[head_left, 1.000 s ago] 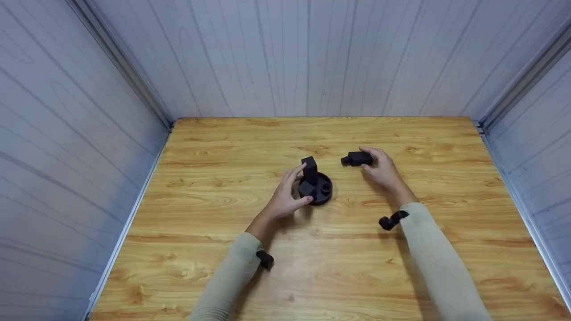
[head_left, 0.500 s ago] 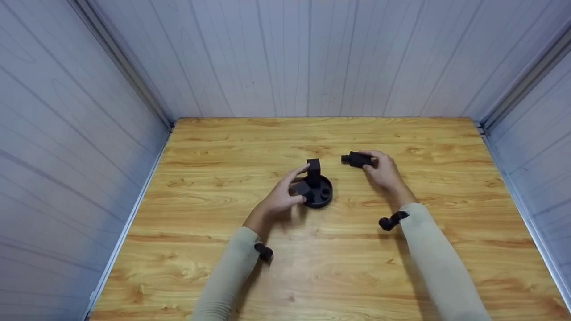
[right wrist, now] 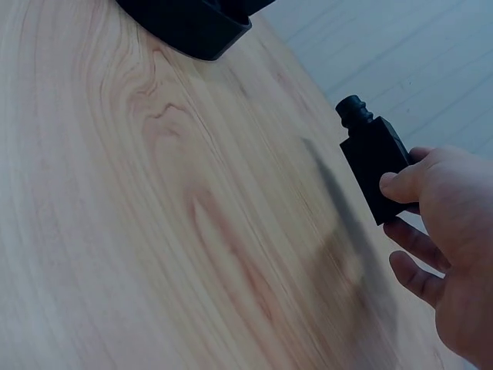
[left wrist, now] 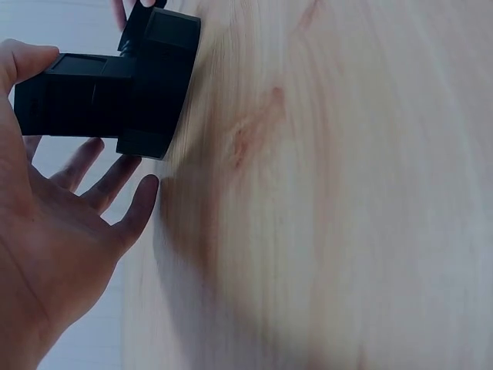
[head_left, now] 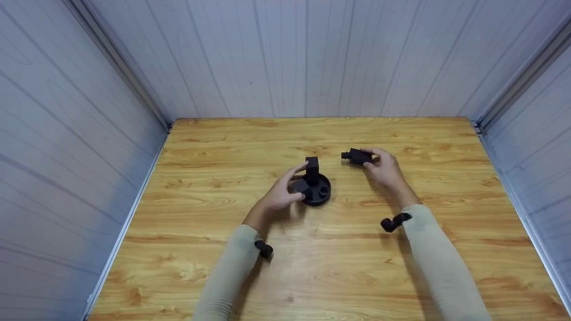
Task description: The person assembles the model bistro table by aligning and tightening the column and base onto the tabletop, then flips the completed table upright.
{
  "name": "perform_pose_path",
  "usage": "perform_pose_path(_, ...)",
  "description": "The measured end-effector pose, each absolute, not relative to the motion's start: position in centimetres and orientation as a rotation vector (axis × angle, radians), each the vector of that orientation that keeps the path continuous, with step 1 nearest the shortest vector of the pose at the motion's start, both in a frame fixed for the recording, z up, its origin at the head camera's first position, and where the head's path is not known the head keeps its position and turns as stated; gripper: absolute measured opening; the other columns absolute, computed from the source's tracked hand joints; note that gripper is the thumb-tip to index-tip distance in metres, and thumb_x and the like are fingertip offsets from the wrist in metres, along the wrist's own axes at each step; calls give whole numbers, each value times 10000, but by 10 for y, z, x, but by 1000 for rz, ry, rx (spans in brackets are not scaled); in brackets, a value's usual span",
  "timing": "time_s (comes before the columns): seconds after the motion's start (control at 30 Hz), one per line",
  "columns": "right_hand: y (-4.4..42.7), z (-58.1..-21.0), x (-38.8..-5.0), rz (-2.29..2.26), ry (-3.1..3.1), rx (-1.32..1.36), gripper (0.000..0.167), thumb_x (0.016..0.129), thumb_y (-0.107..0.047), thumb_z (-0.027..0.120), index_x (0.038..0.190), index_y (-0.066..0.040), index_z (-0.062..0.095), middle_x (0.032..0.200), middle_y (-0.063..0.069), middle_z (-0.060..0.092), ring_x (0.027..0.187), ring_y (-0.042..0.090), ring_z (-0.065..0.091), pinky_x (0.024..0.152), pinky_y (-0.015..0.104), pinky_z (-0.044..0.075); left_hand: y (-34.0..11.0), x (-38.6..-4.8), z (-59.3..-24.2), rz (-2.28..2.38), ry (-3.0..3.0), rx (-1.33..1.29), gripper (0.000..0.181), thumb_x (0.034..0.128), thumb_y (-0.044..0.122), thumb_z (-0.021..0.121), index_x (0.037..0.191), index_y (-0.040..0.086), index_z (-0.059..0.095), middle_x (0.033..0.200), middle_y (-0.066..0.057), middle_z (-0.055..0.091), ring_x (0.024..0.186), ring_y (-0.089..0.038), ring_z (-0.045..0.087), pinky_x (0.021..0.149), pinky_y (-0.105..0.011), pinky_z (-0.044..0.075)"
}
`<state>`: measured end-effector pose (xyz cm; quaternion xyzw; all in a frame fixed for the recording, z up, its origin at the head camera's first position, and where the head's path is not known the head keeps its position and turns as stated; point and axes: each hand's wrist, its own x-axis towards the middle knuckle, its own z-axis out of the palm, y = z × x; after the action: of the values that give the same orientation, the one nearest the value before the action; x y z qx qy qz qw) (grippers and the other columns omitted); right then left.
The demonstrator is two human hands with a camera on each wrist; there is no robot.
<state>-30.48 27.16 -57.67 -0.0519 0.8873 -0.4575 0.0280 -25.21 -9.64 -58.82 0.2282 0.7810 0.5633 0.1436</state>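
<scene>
1. Head view: my left hand (head_left: pixel 277 194) pinches across two dark pieces, a finger at the upright block (head_left: pixel 312 172) and my thumb at the slanted block (head_left: pixel 300 188). Both stand at the round tray (head_left: pixel 317 203), which is on the table (head_left: pixel 348 258).
2. In the left wrist view my thumb lies along a block's edge, and my other fingers are spread beside and below.
3. My right hand (head_left: pixel 387 171) pinches the black bottle (head_left: pixel 360 157) by its lower end, to the right of the tray and well apart from it. The bottle is held above the table, its ridged neck (head_left: pixel 345 155) pointing toward the tray's side.
4. I judge the step in hand to be steadying the tray while holding the bottle. An even, light squeeze on the two blocks should do; pressing one harder might tip it.
5. Gripping the bottle low is good, as it leaves the neck bare. I would want my thumb square on its flat face, so that it cannot twist.
6. The round ring (head_left: pixel 324 191) inside the tray is best left uncovered by my fingers.
</scene>
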Motion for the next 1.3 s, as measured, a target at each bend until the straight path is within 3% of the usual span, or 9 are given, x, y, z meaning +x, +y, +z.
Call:
perform_pose_path(0.23,268,-577,-295,-1436,2740,-178,493,1106,-27,669,1591,-109,642,1666,266,564,1309,491,665,1133,583,537,-98,-251,-588,1610,2267,676,877,1065,152,758,1803,272,299,1871,-118,285,1683,-416,414,1340,-630,394)
perform_pose_path(0.43,264,-575,-283,-1473,2777,-261,487,1073,6,706,1550,-87,681,1605,265,632,1281,486,677,1073,548,554,-101,-251,-587,1623,2260,685,793,1118,237,716,1800,254,312,1869,-138,279,1672,-436,427,1322,-648,412)
perform_pose_path(0.7,257,-568,-268,-1494,2821,-359,449,1052,-10,747,1495,-84,730,1487,253,707,1203,403,685,820,222,507,-104,-256,-581,1599,2233,645,746,1116,220,717,1776,293,376,1839,-124,369,1658,-417,450,1325,-604,425)
perform_pose_path(0.8,255,-566,-264,-1497,2829,-387,445,1047,-11,759,1484,-90,741,1475,246,715,1178,366,673,774,164,485,-104,-258,-582,1603,2209,651,746,1122,207,706,1782,269,363,1811,-155,411,1668,-416,438,1350,-596,398)
perform_pose_path(1.03,247,-562,-256,-1505,2844,-460,443,1027,12,778,1457,-92,762,1459,214,744,1108,309,690,758,171,497,-104,-260,-583,1673,2141,664,707,1139,137,651,1779,153,353,1776,-244,432,1665,-466,425,1361,-624,372)
perform_pose_path(1.17,243,-561,-252,-1506,2845,-497,430,1019,10,790,1439,-81,772,1417,218,763,1082,284,680,760,175,502,-104,-262,-585,1686,2131,695,716,1133,160,665,1778,148,353,1765,-269,434,1642,-485,448,1355,-618,384)
perform_pose_path(1.3,240,-559,-250,-1515,2850,-541,402,1006,-4,812,1400,-83,793,1387,204,778,1162,317,697,841,223,511,-106,-268,-595,1694,2148,771,724,1128,246,694,1774,189,372,1743,-267,467,1610,-468,495,1337,-588,423)
